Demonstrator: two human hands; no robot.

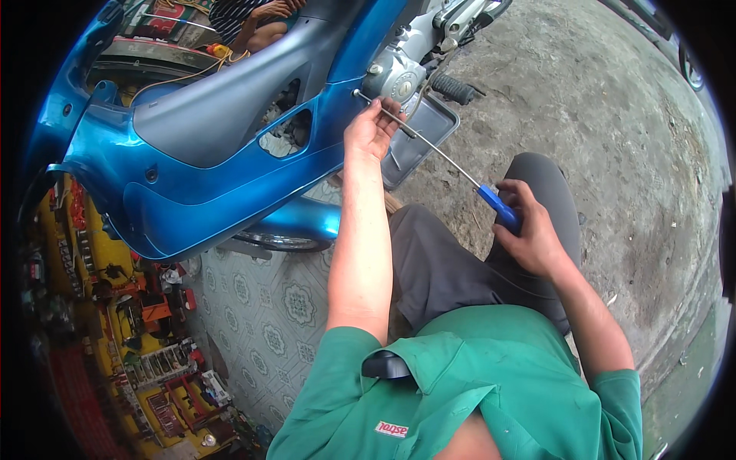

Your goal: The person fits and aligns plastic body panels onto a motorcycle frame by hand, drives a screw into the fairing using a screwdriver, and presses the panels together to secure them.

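My right hand (pixel 530 230) is wrapped round the blue handle of a long screwdriver (pixel 454 163). From the handle its thin metal shaft slants up and left toward the motorbike's blue side panel (pixel 326 126). Near the shaft's far end, my left hand (pixel 374 132) pinches it between thumb and fingers. The tip reaches a small pale screw head (pixel 358 93) at the panel's edge, though the exact contact is too small to make out. Just right of that spot sits the silver engine cover (pixel 399 77).
A grey tray (pixel 441 123) lies under the engine, by a black footrest (pixel 454 88). Tools crowd a yellow board (pixel 115 268) at left, beside patterned floor tiles (pixel 268 322). Another person's arm (pixel 257 21) shows beyond the bike. Rough concrete (pixel 636 153) extends right.
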